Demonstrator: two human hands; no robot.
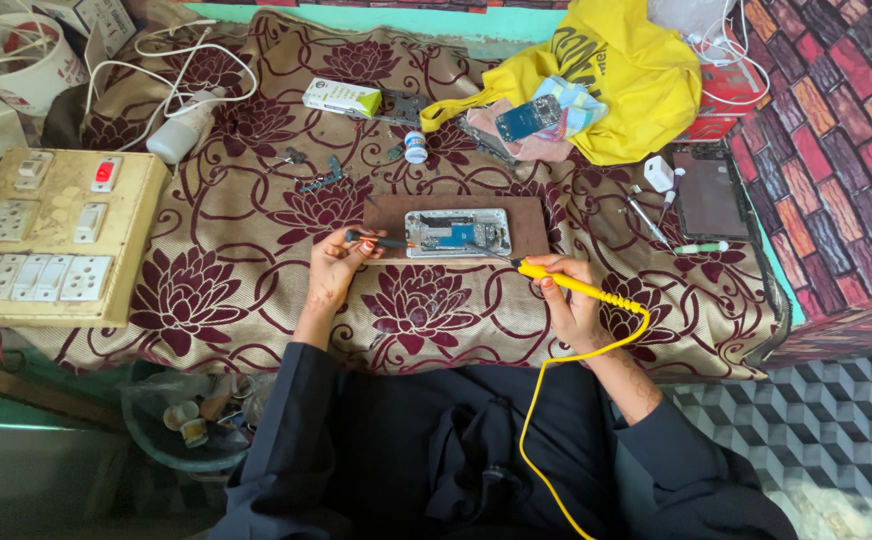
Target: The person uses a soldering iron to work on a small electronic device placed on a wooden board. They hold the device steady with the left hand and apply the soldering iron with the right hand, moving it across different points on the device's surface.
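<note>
An opened phone [456, 232] with its circuit board showing lies on a brown mat [531, 215] in the middle of a flower-patterned cloth. My left hand [336, 265] grips a small dark tool [381, 241] whose tip points at the phone's left end. My right hand [571, 300] holds a yellow soldering iron [576, 287] with its thin tip reaching the phone's lower right edge. Its yellow cord [536, 420] loops down over my lap.
A yellow switchboard [51, 240] sits at the left. At the back are a white bottle [181, 130], a white box [341, 97], a small jar [415, 147] and a yellow bag [626, 70] with phone parts. A dark phone [708, 192] and small tools lie right.
</note>
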